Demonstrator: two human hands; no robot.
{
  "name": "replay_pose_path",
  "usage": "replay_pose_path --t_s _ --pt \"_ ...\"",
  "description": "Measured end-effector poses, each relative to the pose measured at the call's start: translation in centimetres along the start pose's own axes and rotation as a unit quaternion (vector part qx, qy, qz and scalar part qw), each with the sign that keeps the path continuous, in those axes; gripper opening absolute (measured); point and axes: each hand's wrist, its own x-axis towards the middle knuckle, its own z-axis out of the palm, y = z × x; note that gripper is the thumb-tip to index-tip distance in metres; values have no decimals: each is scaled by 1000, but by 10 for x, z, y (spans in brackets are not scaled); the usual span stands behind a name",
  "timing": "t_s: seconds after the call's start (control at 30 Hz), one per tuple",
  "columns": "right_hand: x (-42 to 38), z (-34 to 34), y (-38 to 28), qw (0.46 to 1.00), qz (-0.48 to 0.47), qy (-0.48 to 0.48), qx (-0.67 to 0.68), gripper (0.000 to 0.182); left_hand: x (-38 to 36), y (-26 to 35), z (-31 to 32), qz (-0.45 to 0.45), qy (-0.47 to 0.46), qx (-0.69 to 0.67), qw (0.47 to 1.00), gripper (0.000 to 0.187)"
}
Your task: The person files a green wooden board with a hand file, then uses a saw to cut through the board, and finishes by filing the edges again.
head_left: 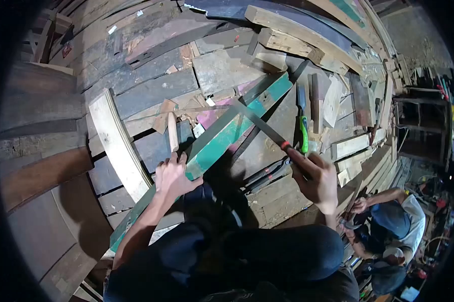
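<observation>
A long wooden beam with worn green paint (214,148) runs diagonally in front of me, its far end raised to the upper right. My left hand (171,176) grips the beam's near part, thumb on the right side and fingers over the left edge. In my closed right hand (315,181) is a flat metal file (264,128) with a red band by its handle. Its blade crosses the beam's top face, and the tip is blurred. Just left of the beam a pale wooden handle (173,132) points up near my left fingers.
A green-handled chisel (303,132) lies right of the beam, and black tools with red bands (267,173) lie below it. A curved pale plank (118,143) is at left. Timber offcuts (297,38) are stacked at the back. Another person (398,216) crouches at lower right.
</observation>
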Motion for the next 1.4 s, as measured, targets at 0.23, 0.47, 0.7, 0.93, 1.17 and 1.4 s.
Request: replay_pose_path --t_s 0.23,0.47,0.7,0.93,1.17,1.4 --pt "43 52 4 999 17 31 -4 44 9 -14 -5 -1 33 29 999 92" --pt "26 55 13 997 50 44 28 46 7 -19 6 12 52 35 998 93" --pt "28 50 8 996 65 27 49 48 6 -17 6 17 71 41 996 91" --pt "41 90 10 995 71 31 56 47 7 -18 6 23 66 43 997 87" --pt "27 29 3 997 67 8 39 47 5 -17 2 19 70 50 996 91" --pt "66 110 29 990 75 33 114 45 6 -16 6 24 70 53 996 92"
